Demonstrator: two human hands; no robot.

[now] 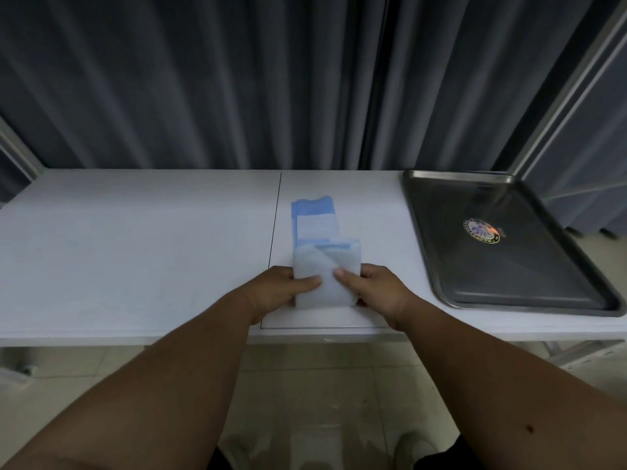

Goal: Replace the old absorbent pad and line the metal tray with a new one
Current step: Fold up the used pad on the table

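The folded pad (322, 256) looks light, soft and floppy, best held by its near corners. It lies mid-table by the near edge, its long axis running from near edge to far edge. The left hand (281, 290) and right hand (373, 290) pinch its white near end, thumbs on top. The bare tray (424, 232) sits at the right edge.

Bare forearms, no sleeves; pale shoes (412, 447) and dark clothing at the legs

Round emblem sticker (481, 231) on floor of metal tray (427, 232): ring of lettering, too small to read. Pale label (315, 228) on blue folded pad (314, 220): print blurred, illegible.
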